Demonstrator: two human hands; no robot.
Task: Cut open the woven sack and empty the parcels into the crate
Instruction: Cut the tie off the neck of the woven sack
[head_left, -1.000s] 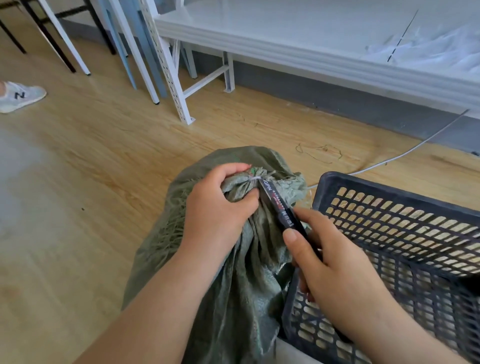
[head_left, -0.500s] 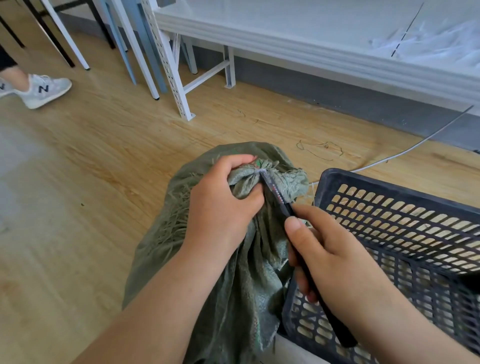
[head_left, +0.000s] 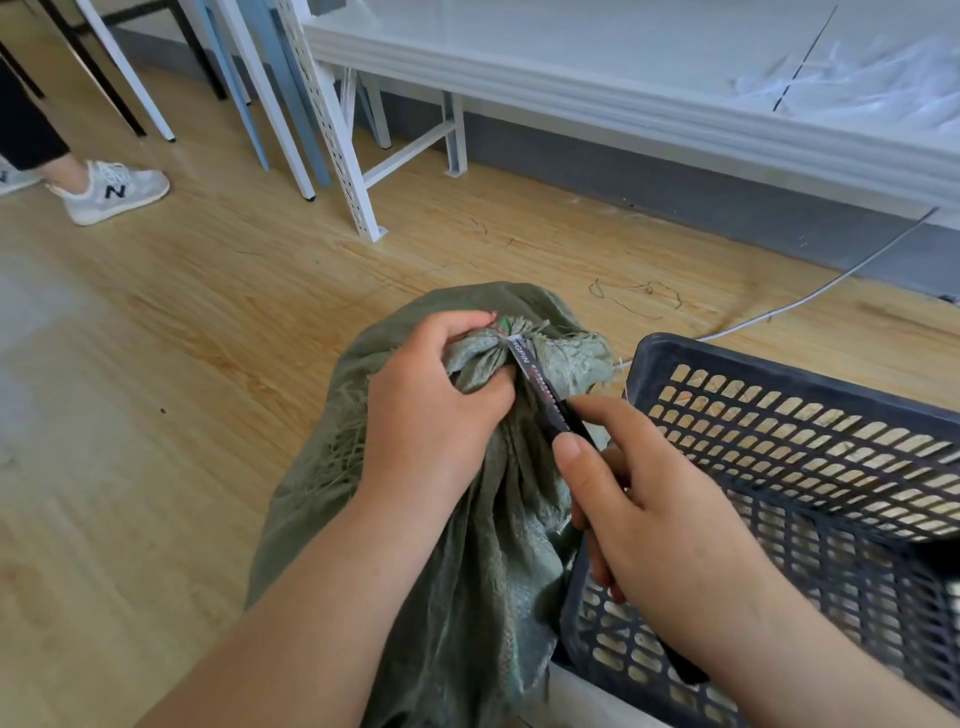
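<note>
we see the green woven sack (head_left: 467, 545) standing on the wooden floor (head_left: 156, 389), its side touching the near left corner of the dark blue perforated crate (head_left: 810, 467). its neck is bunched and tied shut at the top, with frayed strands sticking out. the left hand (head_left: 431, 410) is curled round the bunched neck just below the tie, thumb and fingers gripping the fabric. the right hand (head_left: 660, 519) holds a utility knife (head_left: 545, 389) by its dark handle, fingers wrapped round it and thumb laid along the top; the blade end meets the tie at the sack's neck. through the crate's holes we see the floor; whether anything lies inside, we cannot tell. beyond the sack a loose thread (head_left: 639, 296) and a thin grey cable (head_left: 831, 280) lie on the floor. farther back stands a white bench (head_left: 623, 93) on perforated metal legs, and at the far left a person's grey sneaker (head_left: 114, 192)
</note>
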